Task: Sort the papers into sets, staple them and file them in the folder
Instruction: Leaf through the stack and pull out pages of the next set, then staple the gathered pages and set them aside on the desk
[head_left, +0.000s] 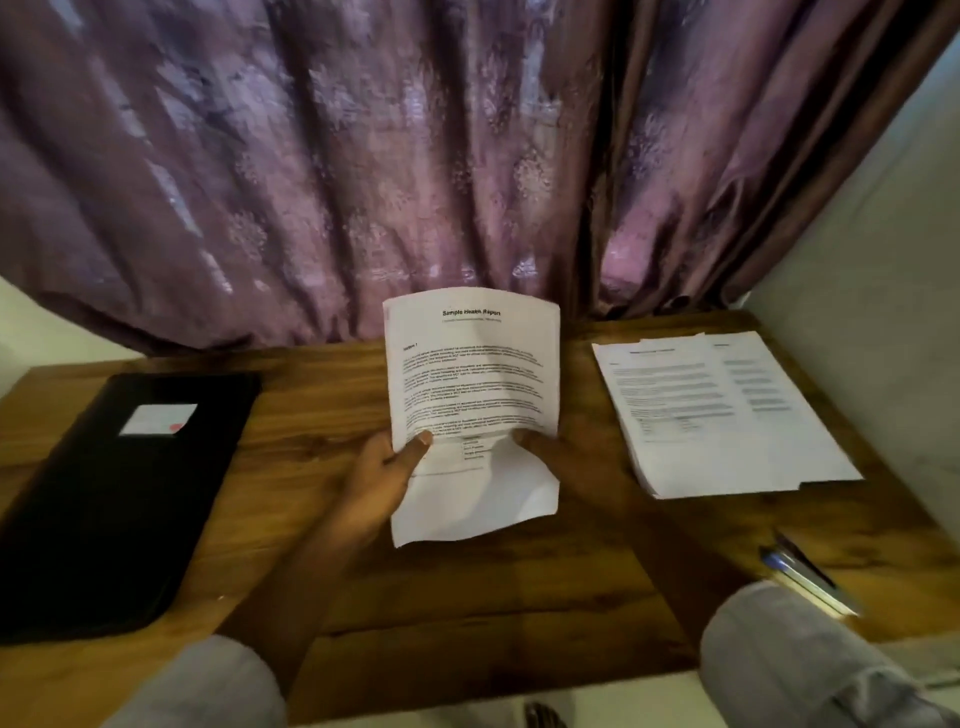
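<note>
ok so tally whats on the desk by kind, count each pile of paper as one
paper piles: 2, the held bundle and the stack on the right
black folder: 1
stapler (blurred): 1
total: 4

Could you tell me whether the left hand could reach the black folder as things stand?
Probably yes, once it lets go: the left hand grips the sheets, shared with the right hand, while the folder lies uncovered on the table to its left, nothing between.
</note>
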